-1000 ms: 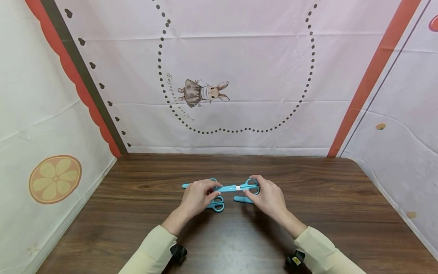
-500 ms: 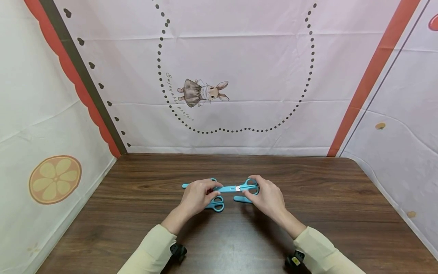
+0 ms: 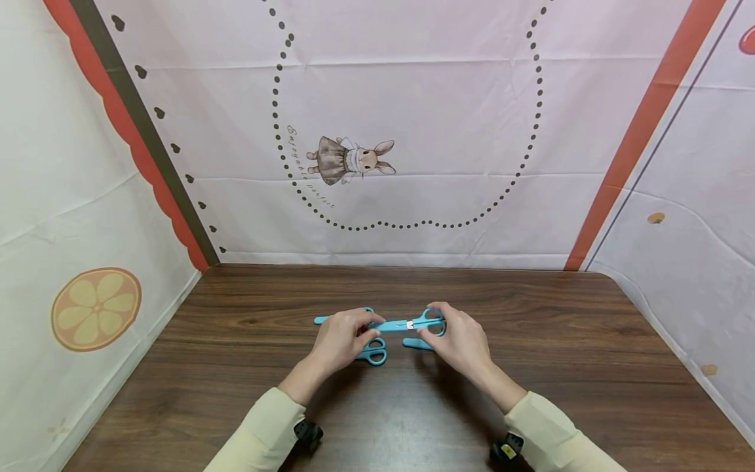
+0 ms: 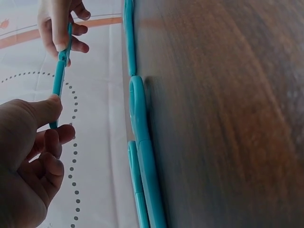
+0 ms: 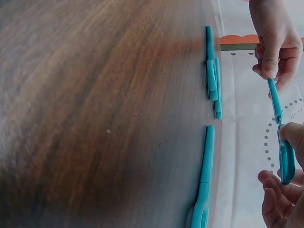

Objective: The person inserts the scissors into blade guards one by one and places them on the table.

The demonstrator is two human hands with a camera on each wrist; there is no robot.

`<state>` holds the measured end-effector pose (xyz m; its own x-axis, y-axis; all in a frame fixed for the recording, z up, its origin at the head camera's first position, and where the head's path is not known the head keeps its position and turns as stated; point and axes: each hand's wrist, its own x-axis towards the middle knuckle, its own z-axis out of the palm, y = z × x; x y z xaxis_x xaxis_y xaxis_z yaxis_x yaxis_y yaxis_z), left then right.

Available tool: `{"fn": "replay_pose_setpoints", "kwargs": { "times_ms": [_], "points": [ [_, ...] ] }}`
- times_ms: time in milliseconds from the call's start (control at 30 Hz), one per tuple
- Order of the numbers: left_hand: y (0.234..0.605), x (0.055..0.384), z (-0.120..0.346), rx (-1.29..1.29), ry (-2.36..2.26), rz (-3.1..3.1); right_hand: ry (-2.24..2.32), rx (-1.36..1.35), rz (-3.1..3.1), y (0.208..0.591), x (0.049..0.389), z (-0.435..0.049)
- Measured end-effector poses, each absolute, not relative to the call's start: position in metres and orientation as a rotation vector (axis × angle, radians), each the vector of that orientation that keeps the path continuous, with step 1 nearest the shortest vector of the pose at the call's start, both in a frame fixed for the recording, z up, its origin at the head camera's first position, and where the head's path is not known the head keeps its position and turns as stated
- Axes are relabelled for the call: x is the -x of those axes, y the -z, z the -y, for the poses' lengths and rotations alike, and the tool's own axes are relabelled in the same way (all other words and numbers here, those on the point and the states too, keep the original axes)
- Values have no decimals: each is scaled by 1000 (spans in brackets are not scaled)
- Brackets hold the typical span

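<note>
My left hand pinches the blue cap of a pair of scissors between thumb and fingers, near the tip end. The blue-handled scissors are gripped at the finger loops by my right hand. A short silver stretch of blade shows between cap and handles. In both wrist views the pair is held above the table. Two more blue scissors lie by my left hand: the nearer pair and the farther pair, each partly hidden. Another capped pair lies partly behind my right hand.
The brown wooden table stretches around both hands. Behind it hangs a pale cloth printed with a rabbit and dots. Cloth also borders the left and right sides. A small black device sits at each wrist.
</note>
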<state>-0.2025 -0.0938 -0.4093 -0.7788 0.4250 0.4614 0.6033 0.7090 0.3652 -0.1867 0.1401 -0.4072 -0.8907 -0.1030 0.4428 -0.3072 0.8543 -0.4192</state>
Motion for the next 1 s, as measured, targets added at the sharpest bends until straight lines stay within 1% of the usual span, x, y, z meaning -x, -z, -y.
{"fn": "replay_pose_setpoints", "kwargs": {
  "times_ms": [500,1000],
  "points": [
    [414,202,90,812,684,2537,-698,-306,2612,409,185,-140],
    [409,203,87,868,659,2525,-709,-317,2619,411,186,-138]
  ]
}}
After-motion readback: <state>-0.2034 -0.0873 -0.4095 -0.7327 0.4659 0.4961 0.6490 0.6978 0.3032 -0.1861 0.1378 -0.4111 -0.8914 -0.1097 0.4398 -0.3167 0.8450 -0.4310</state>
